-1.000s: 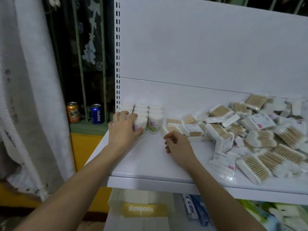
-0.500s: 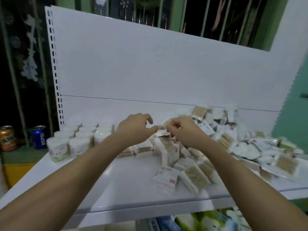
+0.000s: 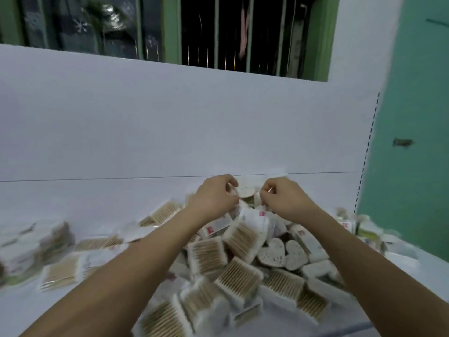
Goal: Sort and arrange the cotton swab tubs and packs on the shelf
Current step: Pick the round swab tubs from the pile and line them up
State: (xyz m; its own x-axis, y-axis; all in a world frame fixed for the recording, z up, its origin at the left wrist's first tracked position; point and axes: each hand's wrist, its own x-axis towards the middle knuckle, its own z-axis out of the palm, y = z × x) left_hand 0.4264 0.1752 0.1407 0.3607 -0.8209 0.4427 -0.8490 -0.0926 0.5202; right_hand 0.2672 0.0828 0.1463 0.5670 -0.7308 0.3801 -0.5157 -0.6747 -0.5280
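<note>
Both my hands are up at the 12 o'clock end of the pile, near the shelf's back panel [image 3: 170,132]. My left hand [image 3: 215,199] has its fingers curled, the grip looks pinched on something small at the top of the heap, but motion blur hides what; can't tell the item. My right hand [image 3: 283,198] is curled too, grip closed round a thin thing showing at the knuckles, maybe a pack edge; again can't name it. A round tub [image 3: 245,189] sits between the two hands, just beyond them.

Task state, as I judge it: early. The shelf [image 3: 109,205] still carries a loose jumble. Flat packs of wooden-stick swabs [image 3: 239,279] lie tilted and overlapping from the center to 6 o'clock. Two heart-shaped tubs [image 3: 283,251] lie side by side, touching, at about 3 o'clock of center, half buried by packs. More packs [image 3: 59,273] are scattered at 9 o'clock, blurred. A few more items [image 3: 359,227] sit at 3 o'clock by the green wall [image 3: 413,117].

No neat row or stack shows in this view. Left to do: separate tubs from packs, group hearts, rounds and flat packs, line them up.
</note>
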